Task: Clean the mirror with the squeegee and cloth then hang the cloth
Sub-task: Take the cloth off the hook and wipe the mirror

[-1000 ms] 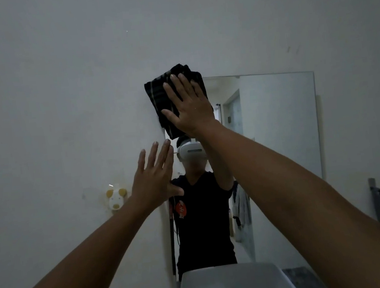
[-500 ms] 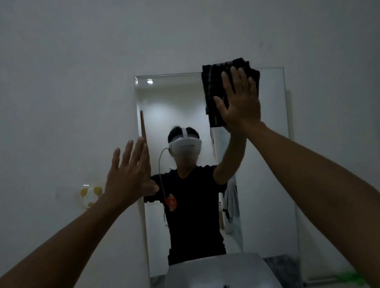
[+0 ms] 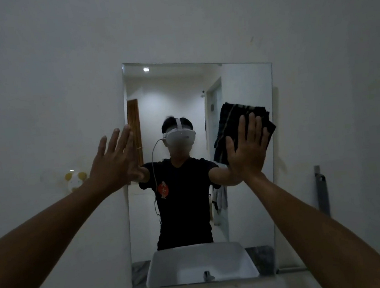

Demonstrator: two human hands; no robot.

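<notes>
A frameless rectangular mirror (image 3: 249,208) hangs on the white wall. My right hand (image 3: 246,147) lies flat, fingers spread, pressing a folded dark striped cloth (image 3: 231,118) against the glass at the mirror's right side, about mid-height. My left hand (image 3: 114,160) is open with fingers together, held flat at the mirror's left edge, holding nothing. A grey upright handle that may be the squeegee (image 3: 321,191) leans at the wall right of the mirror.
A small white and yellow wall hook (image 3: 75,179) sits on the wall left of the mirror. The mirror reflects a person in a black shirt and a white basin (image 3: 197,265) below.
My right hand has slid the cloth from the mirror's top left across to the top right, then down the right side to mid-height. The left hand has stayed at the left edge.
</notes>
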